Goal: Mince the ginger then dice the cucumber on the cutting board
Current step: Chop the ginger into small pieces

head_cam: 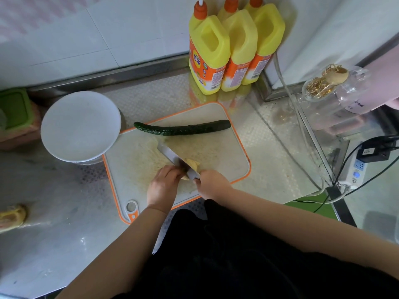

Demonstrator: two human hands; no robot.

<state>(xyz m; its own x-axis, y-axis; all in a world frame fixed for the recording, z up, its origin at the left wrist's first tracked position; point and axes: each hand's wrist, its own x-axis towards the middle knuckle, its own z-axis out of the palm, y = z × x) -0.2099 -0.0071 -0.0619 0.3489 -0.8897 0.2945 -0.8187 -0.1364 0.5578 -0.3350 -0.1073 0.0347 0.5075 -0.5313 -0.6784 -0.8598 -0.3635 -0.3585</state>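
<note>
White wall tiles back a stainless-steel desk (151, 100) with an embossed, dimpled texture. On it lies a pale rectangular cutting board (226, 147), rounded corners, orange rim, a hanging hole at its near-left corner, the surface scored and stained.

The cucumber (183, 128), whole, dark green, bumpy and slightly curved, lies across the board's far edge. The ginger (192, 164), a pale yellow knobbly piece, sits near the board's front edge.

Left hand (164, 186): fingers curled onto the ginger, holding it down. Right hand (212, 185): clenched around the handle of a knife (172, 155), whose broad shiny steel blade rests against the ginger.

A round white plate (81, 126) overlaps the board's left corner. 3 yellow plastic bottles (235, 48) with orange caps and orange labels stand at the back; label text is not legible. A clear glass jar (323, 91) sits to the right, and a white power strip (356, 171) with a black plug beyond it.
</note>
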